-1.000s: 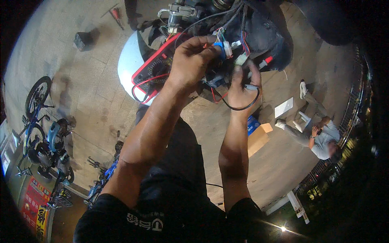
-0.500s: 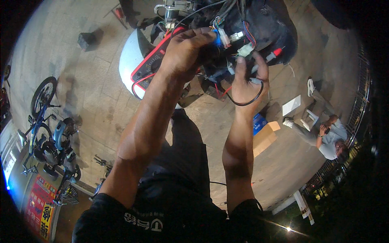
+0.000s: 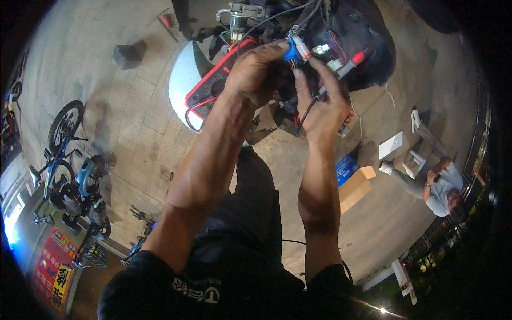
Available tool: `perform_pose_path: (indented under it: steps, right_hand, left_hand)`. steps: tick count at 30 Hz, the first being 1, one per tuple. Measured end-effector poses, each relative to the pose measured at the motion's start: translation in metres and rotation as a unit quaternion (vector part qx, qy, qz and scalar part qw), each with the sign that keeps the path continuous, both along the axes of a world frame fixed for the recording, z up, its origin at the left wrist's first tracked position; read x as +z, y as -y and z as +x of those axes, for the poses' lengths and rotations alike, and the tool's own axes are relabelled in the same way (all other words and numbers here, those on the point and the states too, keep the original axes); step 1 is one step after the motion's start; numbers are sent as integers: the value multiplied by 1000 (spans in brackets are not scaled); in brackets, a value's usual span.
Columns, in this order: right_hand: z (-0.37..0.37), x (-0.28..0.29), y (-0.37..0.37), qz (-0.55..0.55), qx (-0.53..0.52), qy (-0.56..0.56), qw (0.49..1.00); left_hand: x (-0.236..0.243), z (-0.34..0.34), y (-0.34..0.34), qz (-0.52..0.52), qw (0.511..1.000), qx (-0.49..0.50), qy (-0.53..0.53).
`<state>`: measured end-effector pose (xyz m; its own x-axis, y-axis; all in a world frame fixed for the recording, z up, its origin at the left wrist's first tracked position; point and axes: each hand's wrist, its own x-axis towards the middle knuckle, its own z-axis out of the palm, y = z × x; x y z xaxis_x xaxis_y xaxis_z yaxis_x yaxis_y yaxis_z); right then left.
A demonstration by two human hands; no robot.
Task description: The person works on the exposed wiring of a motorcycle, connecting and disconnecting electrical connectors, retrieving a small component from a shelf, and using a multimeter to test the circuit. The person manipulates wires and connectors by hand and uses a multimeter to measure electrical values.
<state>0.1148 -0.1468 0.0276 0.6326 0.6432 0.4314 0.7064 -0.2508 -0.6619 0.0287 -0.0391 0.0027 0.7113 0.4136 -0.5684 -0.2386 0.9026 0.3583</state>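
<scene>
My left hand [image 3: 255,73] is closed, its fingertips pinching a blue connector [image 3: 291,53] with thin wires. Partly under this hand lies a red-edged multimeter [image 3: 217,80], a red lead running across it. My right hand [image 3: 324,109] has a grey test probe [image 3: 348,67] with a red end lodged between its fingers, and a dark lead crosses the palm. Its thumb and index finger reach up beside the blue connector and a white connector [image 3: 302,48]. Another white connector [image 3: 321,49] hangs just right of these. Part of the left fingers is hidden.
Black vehicle bodywork [image 3: 368,37] and a metal lock-like part [image 3: 242,12] lie beyond my hands, with a white panel [image 3: 181,66] at left. An open cardboard box [image 3: 356,189] stands on the paving at right, near a seated person [image 3: 445,184]. Bicycles [image 3: 64,133] stand at left.
My right hand has moved up and left from the pale green-white connector towards the blue one. The probe's red end has swung slightly. My left hand stays on the blue connector.
</scene>
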Motion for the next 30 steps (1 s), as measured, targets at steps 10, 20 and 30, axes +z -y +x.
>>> perform_pose_path:
  steps: [10, 20, 30]
  right_hand:
    - [4, 6, -6, -37, -3, -96, 995]
    - [7, 15, -15, -70, 1, -120, 990]
    - [8, 13, -4, -46, 42, -119, 991]
  left_hand:
    - [-2, 0, 0, -39, 999, -1, -20]
    - [0, 1, 0, -23, 999, 17, -39]
    - [13, -2, 10, 31, 998, 57, -26]
